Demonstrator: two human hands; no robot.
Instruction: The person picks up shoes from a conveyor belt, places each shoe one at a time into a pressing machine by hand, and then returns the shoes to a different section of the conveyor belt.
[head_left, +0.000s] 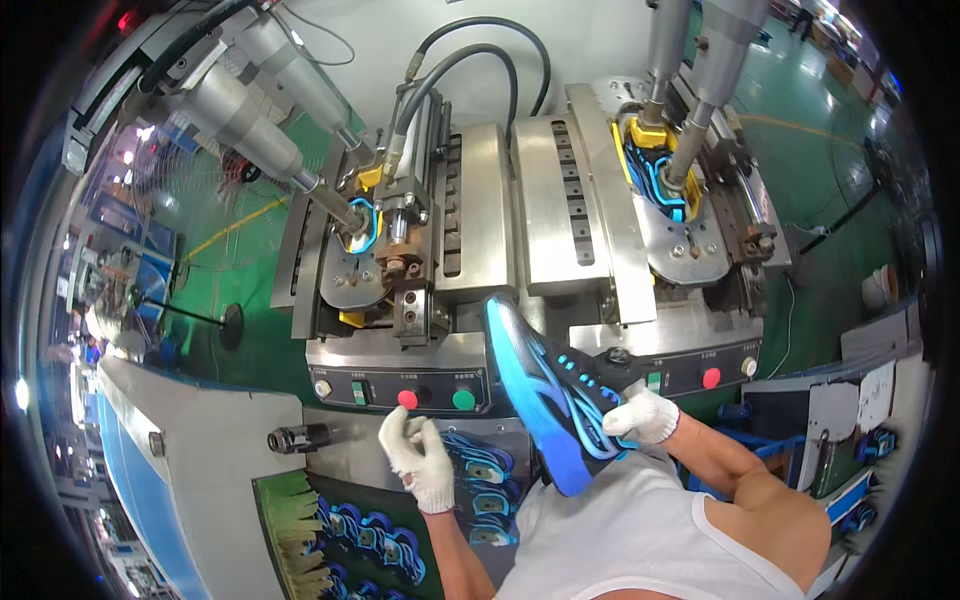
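Head view shows our gloved right hand (pixel 645 415) closed around the upper of a blue-and-black shoe (pixel 545 385), slanted between us and the machine, its sole facing left. Our gloved left hand (pixel 418 462) looks empty, its fingers loosely bent just below a red button (pixel 407 398); we cannot tell whether they touch it.

We judge an accidental press as the first risk, since those fingertips sit so near the button. With only 1 hand gripping the shoe at its side, we think a twist or slick glove fabric could let it slip. Its far end overlaps the machine's front edge in our line of sight, so a careless lift could scuff it against the metal; contact there is unclear to us. Loose glove cloth might also snag on the clamps.

Counting, we find 2 gloved hands, 1 shoe held, and 1 clamped shoe (pixel 660 185) at the right station, plus a blue-edged piece (pixel 370 235) in the left clamp, mostly hidden. We see 2 red buttons, 1 round green button (pixel 463 400), and 2 black hoses (pixel 485 48) arching behind. Below lie more blue-trimmed shoe parts (pixel 485 470), too tangled for us to count.
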